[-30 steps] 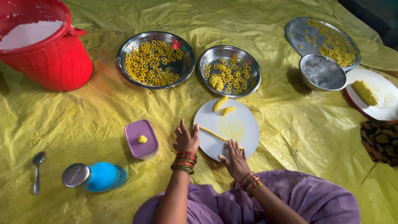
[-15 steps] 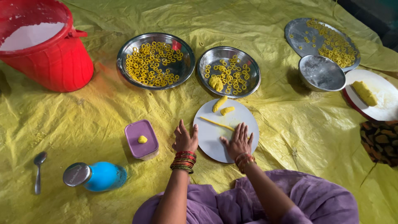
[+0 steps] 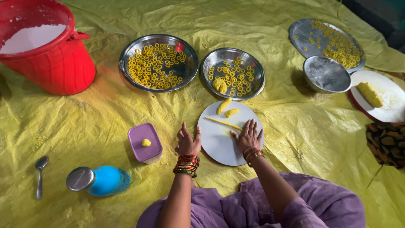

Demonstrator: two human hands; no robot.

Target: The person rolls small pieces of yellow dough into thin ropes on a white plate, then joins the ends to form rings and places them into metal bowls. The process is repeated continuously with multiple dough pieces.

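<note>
Resting hands [image 3: 247, 137] near plate [image 3: 219, 147] edge

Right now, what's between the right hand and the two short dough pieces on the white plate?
In the head view, a thin yellow dough strip lies across the white plate, between the right hand and the two short dough pieces; the fingers look just short of it.

A crinkled yellow plastic sheet [image 3: 105, 114] covers the floor. On it, a round white plate [image 3: 219, 143] lies in the middle. Just above the plate sit two steel bowls of yellow dough rings [image 3: 158, 63] [image 3: 233, 72]. Left of it: a purple lidded box [image 3: 145, 142], a blue bottle [image 3: 99, 180], a steel spoon [image 3: 40, 175], and, farther up, a red bucket [image 3: 50, 59].
</note>
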